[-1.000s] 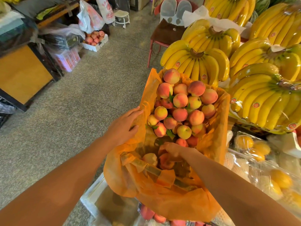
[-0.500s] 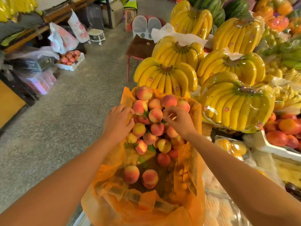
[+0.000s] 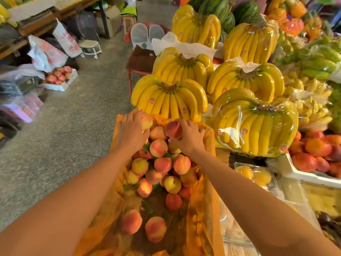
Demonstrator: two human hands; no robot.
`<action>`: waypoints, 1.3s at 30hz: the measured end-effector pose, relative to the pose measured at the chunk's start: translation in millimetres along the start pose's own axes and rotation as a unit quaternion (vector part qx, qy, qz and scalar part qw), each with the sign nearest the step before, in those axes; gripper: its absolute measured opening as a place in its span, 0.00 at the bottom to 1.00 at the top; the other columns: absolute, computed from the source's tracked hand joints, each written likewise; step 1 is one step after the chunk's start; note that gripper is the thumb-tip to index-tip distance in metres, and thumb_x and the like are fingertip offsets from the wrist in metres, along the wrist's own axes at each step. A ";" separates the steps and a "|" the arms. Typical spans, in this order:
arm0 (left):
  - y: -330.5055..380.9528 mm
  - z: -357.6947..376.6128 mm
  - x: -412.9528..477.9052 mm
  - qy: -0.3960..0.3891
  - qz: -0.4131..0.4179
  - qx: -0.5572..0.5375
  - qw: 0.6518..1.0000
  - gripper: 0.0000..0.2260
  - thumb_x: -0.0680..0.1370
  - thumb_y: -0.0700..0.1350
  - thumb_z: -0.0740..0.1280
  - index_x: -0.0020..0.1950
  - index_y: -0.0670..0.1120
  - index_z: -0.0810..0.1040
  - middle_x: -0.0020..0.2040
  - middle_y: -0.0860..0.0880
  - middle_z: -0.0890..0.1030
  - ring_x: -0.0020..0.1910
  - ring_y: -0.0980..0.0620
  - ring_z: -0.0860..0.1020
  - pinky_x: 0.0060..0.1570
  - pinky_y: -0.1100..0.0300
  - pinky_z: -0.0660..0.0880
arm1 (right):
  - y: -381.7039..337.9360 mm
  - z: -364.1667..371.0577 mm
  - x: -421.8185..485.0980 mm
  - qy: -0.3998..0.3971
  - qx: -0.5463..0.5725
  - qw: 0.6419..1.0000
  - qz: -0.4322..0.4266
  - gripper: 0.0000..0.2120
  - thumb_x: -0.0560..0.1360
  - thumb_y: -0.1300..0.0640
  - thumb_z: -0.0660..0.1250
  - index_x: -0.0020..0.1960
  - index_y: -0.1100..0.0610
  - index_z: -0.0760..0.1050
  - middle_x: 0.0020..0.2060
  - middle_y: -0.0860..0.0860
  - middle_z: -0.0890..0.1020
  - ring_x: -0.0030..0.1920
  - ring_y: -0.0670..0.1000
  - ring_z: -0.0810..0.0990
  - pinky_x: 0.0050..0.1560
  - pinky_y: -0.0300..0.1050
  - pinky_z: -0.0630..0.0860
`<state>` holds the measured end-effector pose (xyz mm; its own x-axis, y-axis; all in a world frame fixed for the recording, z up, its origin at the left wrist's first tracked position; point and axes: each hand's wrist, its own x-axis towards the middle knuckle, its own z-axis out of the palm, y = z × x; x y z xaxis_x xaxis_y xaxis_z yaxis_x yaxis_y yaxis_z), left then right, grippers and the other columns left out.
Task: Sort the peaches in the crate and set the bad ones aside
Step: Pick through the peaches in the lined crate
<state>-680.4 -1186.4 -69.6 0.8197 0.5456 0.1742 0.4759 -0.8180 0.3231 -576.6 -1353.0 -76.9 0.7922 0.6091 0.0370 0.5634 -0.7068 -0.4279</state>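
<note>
Left hand (image 3: 132, 131) is gripping a pale peach (image 3: 147, 121); right hand (image 3: 189, 138) is gripping a redder peach (image 3: 173, 129), likely for inspection.

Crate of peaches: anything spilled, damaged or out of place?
Nothing looks spilled from the crate. Its peaches heap at the far end; two loose peaches lie apart at the near end. Bruising is too blurred to judge.
</note>
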 end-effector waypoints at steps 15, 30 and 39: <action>-2.6 11.8 18.5 -0.031 0.001 0.023 0.999 0.27 0.75 0.49 0.70 0.72 0.52 0.64 0.66 0.43 0.71 0.63 0.41 0.70 0.58 0.50 0.66 | 9.9 14.6 3.2 0.054 -0.028 0.998 -0.016 0.32 0.71 0.42 0.71 0.71 0.48 0.65 0.61 0.51 0.74 0.64 0.56 0.69 0.62 0.56 0.60; -1.3 -42.8 -23.0 -0.097 -0.229 -0.769 0.588 0.10 0.78 0.46 0.62 0.59 0.45 0.73 0.57 0.40 0.76 0.54 0.43 0.78 0.45 0.56 0.79 | -14.6 -24.9 -28.6 -0.054 0.654 0.750 0.085 0.21 0.71 0.48 0.72 0.62 0.54 0.75 0.52 0.50 0.83 0.55 0.50 0.81 0.52 0.44 0.77; -1.0 -69.8 -82.5 -0.196 -0.271 -0.795 0.505 0.18 0.78 0.51 0.57 0.59 0.41 0.75 0.52 0.38 0.78 0.42 0.43 0.78 0.43 0.57 0.73 | -43.9 -25.2 -72.0 -0.234 0.778 0.567 0.132 0.21 0.73 0.50 0.61 0.60 0.64 0.72 0.44 0.58 0.80 0.35 0.49 0.80 0.37 0.39 0.79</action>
<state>-770.8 -1217.9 -19.3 0.8548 0.2773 -0.4386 0.0622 0.7845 0.6171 -652.5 -1374.8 -38.1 0.4468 0.8422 -0.3018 -0.7386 0.1569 -0.6556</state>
